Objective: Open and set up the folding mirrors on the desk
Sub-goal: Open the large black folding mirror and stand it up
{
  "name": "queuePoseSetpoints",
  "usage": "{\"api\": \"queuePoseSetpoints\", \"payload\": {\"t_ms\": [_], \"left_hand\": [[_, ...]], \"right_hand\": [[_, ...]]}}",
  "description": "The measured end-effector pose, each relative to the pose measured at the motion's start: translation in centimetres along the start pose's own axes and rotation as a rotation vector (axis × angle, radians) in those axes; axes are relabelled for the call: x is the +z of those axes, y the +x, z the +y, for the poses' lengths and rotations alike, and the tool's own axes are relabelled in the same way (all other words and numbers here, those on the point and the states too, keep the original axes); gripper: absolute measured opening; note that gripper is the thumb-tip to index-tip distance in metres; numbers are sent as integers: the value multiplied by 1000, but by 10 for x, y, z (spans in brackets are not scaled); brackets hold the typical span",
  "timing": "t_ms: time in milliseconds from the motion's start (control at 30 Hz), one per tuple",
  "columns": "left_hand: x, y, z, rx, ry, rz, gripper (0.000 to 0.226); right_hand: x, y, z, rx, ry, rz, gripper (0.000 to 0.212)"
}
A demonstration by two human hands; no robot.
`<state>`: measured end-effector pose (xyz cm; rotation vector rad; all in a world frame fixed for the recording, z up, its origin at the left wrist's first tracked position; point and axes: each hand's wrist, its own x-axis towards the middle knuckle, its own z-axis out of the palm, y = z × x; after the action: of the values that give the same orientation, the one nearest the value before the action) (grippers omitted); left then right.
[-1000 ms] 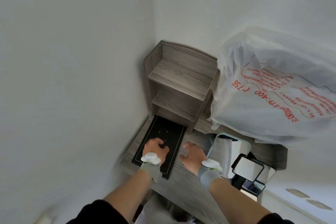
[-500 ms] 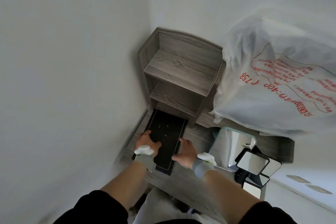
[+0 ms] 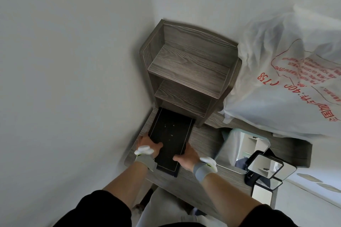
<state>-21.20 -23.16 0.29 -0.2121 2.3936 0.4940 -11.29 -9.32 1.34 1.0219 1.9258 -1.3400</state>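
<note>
Gripping the black folded mirror (image 3: 170,138) from both sides: left hand (image 3: 147,146) clamped on its left long edge, right hand (image 3: 186,156) on the right long edge, thumbs over the top face. Both hold near the end closest to the person.

The mirror lies flat at the near-left corner of the tabletop (image 3: 204,138), its near end just over the front edge. Its long axis runs away from the person, far end tucked under the bottom level of the small wooden shelf (image 3: 186,72) in the far-left corner. Judgement: the case must slide toward the person to clear the shelf before it can hinge open.

Right of the hands, a large open mirror (image 3: 245,145) stands, with smaller opened mirrors (image 3: 265,166) at the near-right edge. A white plastic bag (image 3: 287,83) fills the far-right side.
</note>
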Motion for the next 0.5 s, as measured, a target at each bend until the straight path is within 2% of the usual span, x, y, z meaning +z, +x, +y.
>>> {"api": "queuePoseSetpoints", "payload": {"t_ms": [233,500], "left_hand": [[-2,6,-6,-11,26,-35,75],[-5,8,-5,-28,27,-35,73]], "right_hand": [[3,0,-4,57,111,34,64],[2,-3,-11,85,185,33,70]]}}
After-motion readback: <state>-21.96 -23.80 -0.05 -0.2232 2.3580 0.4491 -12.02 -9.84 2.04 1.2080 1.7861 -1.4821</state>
